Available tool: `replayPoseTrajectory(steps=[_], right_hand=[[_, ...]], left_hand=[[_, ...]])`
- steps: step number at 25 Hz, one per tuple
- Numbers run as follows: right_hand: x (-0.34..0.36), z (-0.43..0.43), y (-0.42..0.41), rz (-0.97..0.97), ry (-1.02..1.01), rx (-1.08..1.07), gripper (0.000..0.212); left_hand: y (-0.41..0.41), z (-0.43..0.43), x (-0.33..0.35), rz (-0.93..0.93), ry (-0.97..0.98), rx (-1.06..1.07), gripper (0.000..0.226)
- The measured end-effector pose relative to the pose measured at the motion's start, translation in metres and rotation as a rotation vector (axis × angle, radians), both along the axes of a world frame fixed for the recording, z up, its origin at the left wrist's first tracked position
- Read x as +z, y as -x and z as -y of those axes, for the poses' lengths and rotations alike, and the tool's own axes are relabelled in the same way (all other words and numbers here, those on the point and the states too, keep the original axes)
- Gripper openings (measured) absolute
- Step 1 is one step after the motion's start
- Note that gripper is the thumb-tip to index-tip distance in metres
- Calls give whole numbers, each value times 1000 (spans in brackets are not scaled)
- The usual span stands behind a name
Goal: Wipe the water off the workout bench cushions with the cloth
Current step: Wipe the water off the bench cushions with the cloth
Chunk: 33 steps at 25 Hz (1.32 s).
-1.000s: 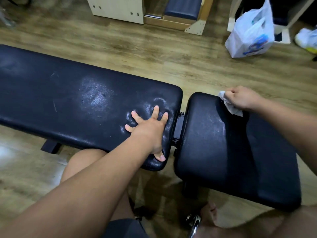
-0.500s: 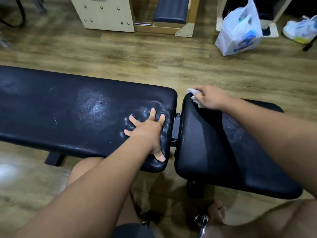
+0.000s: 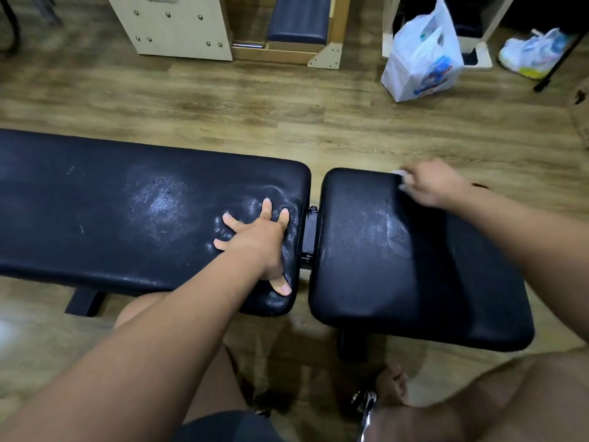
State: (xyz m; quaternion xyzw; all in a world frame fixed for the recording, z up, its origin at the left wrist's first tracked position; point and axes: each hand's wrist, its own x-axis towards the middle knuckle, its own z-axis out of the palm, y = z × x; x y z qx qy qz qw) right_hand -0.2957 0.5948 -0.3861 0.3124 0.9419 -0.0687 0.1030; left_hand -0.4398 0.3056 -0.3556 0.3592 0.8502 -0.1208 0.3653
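Wood flooring (image 3: 287,122) frames the bench: the right hand (image 3: 430,186) clutches the white cloth (image 3: 399,173) at the seat cushion's (image 3: 398,275) far edge, the left hand (image 3: 258,242) lies spread-fingered on the long cushion (image 3: 111,218), and wet sheen on both suggests much wiping remains.

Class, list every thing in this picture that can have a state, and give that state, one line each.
Left hand: flat, fingers spread, pressing the long cushion.
Right hand: blurred, holding the cloth.
Long cushion: wet sheen in patches.
Short cushion: damp streaks, cloth at its far edge.
Cloth: bunched, mostly hidden.
Bag: upright on the floor.
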Motion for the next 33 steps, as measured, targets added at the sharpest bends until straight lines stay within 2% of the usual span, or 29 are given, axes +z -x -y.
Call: replayPoseTrajectory(steps=[2, 4, 6, 9, 13, 16, 19, 21, 23, 26, 28, 31, 33], right_hand=[[-12, 35, 53, -88, 82, 61, 28], [-12, 44, 69, -134, 88, 100, 34], [-12, 21, 39, -106, 89, 41, 37], [-10, -24, -32, -63, 50, -160, 34], [-9, -50, -71, -106, 56, -307, 30], [-13, -63, -112, -134, 140, -524, 29], [-25, -29, -159, -293, 277, -716, 35], [-23, 17, -186, -358, 278, -775, 40], [-12, 63, -219, -300, 295, -745, 43], [14, 111, -253, -215, 487, -656, 41], [17, 101, -245, -293, 469, -663, 33], [2, 49, -198, -452, 405, -793, 29], [-18, 15, -179, -437, 365, -832, 29]], left_hand=[[-2, 3, 0, -8, -7, 8, 146], [0, 4, -2, -34, -13, -12, 145], [4, 4, -7, -34, -13, -22, 147], [9, 2, -16, -52, -29, -57, 151], [15, 5, -25, -65, -45, -56, 154], [20, 3, -32, -73, -52, -78, 160], [23, 3, -35, -66, -43, -83, 168], [24, 3, -37, -84, -60, -95, 171], [23, 2, -37, -96, -63, -103, 171], [20, 0, -33, -125, -63, -117, 169], [13, -2, -26, -173, -33, -147, 162], [6, -1, -20, -236, -30, -187, 155], [7, 0, -19, -223, -33, -185, 155]])
